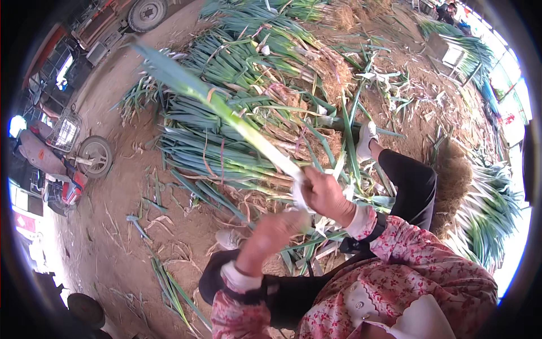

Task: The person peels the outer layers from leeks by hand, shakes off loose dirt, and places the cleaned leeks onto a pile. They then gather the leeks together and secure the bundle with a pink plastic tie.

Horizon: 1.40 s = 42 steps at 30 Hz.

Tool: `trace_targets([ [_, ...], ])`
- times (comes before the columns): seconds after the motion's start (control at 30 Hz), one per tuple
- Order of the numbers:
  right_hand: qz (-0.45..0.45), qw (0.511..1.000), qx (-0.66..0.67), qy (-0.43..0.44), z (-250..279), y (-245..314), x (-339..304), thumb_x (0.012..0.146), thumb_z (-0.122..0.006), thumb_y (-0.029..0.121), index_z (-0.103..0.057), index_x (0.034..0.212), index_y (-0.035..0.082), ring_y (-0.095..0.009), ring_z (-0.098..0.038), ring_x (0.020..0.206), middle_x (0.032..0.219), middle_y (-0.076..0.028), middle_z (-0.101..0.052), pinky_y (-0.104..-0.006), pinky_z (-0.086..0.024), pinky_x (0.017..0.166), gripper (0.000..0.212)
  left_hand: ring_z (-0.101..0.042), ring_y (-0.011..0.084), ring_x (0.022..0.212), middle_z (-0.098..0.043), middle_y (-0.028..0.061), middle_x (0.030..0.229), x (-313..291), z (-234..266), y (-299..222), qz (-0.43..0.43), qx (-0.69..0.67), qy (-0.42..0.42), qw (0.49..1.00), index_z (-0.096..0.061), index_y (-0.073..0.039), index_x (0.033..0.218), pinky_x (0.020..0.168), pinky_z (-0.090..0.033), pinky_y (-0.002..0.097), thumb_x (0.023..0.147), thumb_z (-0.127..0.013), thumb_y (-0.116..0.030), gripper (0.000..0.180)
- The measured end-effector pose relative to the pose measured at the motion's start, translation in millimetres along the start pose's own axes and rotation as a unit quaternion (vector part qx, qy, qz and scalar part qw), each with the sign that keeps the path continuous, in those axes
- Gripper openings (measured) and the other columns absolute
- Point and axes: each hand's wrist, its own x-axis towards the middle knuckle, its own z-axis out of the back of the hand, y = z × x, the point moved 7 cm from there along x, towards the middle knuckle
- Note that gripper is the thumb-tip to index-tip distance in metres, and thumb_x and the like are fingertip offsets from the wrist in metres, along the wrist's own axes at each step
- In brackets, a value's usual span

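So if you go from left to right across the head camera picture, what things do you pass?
Parked scooter → scraps of leaves on the dirt → left hand → right hand holding a leek → heap of leeks with roots.

The single head-worn fisheye view looks steeply down from close above the person's hands, facing the dirt ground (113, 226). The leek pile (248, 113) fills twelve o'clock, a scooter (62, 164) sits at nine, and the rim curves dark.
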Motion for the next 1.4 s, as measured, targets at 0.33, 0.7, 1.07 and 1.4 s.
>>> trace_targets([
  [0.33, 0.042, 0.996, -0.077, 0.009, 4.8, 0.8, -22.0, 0.072, -0.062, 0.013, -0.045, 0.093, 0.001, -0.033, -0.057, 0.056, 0.068, -0.018, -0.054, -0.0367, -0.044, 0.048, 0.03, -0.055, 0.0132, 0.067, -0.057, 0.0135, 0.091, -5.0, 119.0, 40.9, 0.096, -0.135, -0.389, 0.906, -0.041, -0.005, 0.121, 0.058, -0.045, 0.0239, 0.078, -0.062, -0.017, 0.05],
  [0.7, 0.002, 0.99, -0.063, 0.128, -5.9, -0.4, -61.5, 0.063, -0.055, 0.005, -0.046, 0.097, -0.001, -0.037, -0.055, 0.065, 0.074, -0.02, -0.053, -0.0411, -0.045, 0.057, 0.036, -0.051, 0.0067, 0.057, -0.055, 0.0029, 0.075, -50.0, 188.9, 38.4, -0.03, -0.138, -0.612, 0.778, -0.056, -0.003, 0.086, 0.044, -0.04, 0.0184, 0.08, -0.059, -0.011, 0.01],
  [1.07, 0.053, 0.983, -0.121, 0.124, -11.4, 11.1, -60.7, 0.065, -0.058, 0.01, -0.047, 0.094, -0.001, -0.033, -0.057, 0.062, 0.073, -0.016, -0.055, -0.0385, -0.046, 0.056, 0.032, -0.056, 0.0285, 0.091, -0.056, 0.0172, 0.096, -27.2, 141.3, 73.3, 0.123, -0.553, -0.402, 0.72, -0.038, 0.007, 0.114, 0.085, -0.043, 0.0382, 0.079, -0.06, -0.032, 0.057],
  [1.4, 0.172, 0.974, 0.064, 0.13, -36.6, 39.5, -6.8, 0.074, -0.063, 0.026, -0.044, 0.111, -0.003, -0.035, -0.058, 0.073, 0.091, -0.022, -0.054, -0.0369, -0.048, 0.065, 0.051, -0.057, 0.0279, 0.088, -0.058, 0.0133, 0.087, -8.0, 140.4, 41.2, -0.02, -0.514, -0.361, 0.778, -0.045, 0.001, 0.099, 0.08, -0.045, 0.0386, 0.081, -0.06, -0.026, 0.035],
])
